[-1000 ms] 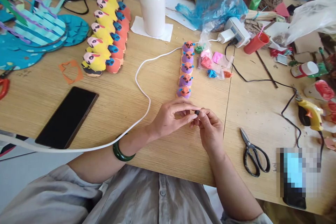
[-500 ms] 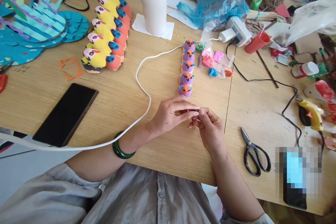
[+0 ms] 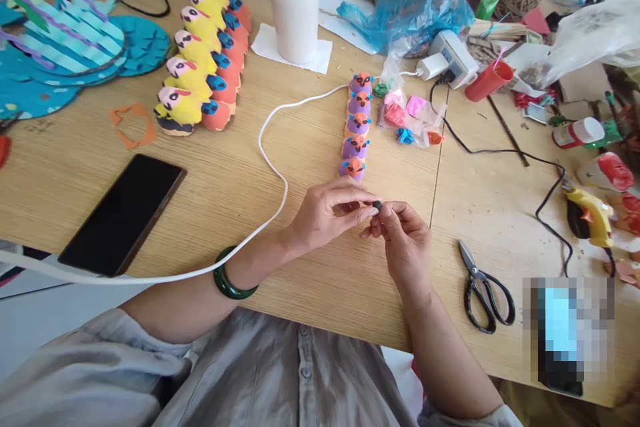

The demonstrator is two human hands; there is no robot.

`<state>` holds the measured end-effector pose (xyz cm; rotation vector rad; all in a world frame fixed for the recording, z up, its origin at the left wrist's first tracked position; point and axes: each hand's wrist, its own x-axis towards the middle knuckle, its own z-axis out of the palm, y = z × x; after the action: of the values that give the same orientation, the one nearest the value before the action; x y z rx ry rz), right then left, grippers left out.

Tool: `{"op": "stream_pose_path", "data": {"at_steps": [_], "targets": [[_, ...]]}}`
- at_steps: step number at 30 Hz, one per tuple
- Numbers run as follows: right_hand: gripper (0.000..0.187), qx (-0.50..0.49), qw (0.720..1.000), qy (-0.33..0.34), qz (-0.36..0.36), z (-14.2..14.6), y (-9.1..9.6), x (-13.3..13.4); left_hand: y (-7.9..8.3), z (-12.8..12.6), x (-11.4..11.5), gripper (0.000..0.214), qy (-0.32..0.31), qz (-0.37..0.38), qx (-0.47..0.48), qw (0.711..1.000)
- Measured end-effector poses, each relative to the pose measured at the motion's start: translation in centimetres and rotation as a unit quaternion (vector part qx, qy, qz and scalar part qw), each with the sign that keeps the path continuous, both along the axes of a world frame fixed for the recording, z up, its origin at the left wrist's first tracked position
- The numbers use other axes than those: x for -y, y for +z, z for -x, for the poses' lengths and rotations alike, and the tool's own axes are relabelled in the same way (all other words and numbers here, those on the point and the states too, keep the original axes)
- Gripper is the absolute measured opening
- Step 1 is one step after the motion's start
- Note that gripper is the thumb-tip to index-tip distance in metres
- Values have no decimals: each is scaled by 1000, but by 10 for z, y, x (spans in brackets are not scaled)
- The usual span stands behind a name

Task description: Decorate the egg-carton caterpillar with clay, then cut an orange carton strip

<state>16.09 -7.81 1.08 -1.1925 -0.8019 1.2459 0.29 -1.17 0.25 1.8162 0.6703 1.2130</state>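
Note:
My left hand [image 3: 327,213] and my right hand [image 3: 403,240] meet fingertip to fingertip above the wooden table [image 3: 310,267]. Between them they pinch a small dark bit of clay [image 3: 377,205]. A green bangle [image 3: 227,277] circles my left wrist. Just beyond the hands stands a row of purple and orange egg-carton figures [image 3: 356,125]. To the right of that row lie small bags of coloured clay [image 3: 407,117].
A black phone [image 3: 123,213] lies at the left, and a white cable [image 3: 270,167] crosses the table. Yellow and orange figures [image 3: 200,53] stand at the back left beside teal paper shapes [image 3: 75,53]. Black scissors [image 3: 483,287], a yellow glue gun [image 3: 593,213] and a white bottle [image 3: 295,3] are also here.
My fingertips have shifted slightly on the dark clay bit. The view has drifted a little; nothing else on the table has moved.

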Motion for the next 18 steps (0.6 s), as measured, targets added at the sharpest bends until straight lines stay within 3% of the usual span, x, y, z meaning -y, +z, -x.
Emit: {"op": "stream_pose_path", "data": {"at_steps": [4,9,13,18], "targets": [[24,37,999,8,2,-3,-2,0,1,0,1,20,-25,19,-5,999],[29,5,1000,13,17,-2,-1,-1,-2,1,2,14,-10,59,-3,998],[22,10,1000,21,17,-2,0,1,-2,1,2,14,-8,53,7,999],[29,70,997,18,14,-4,0,1,-2,0,0,19,-8,11,-8,1000]]}}
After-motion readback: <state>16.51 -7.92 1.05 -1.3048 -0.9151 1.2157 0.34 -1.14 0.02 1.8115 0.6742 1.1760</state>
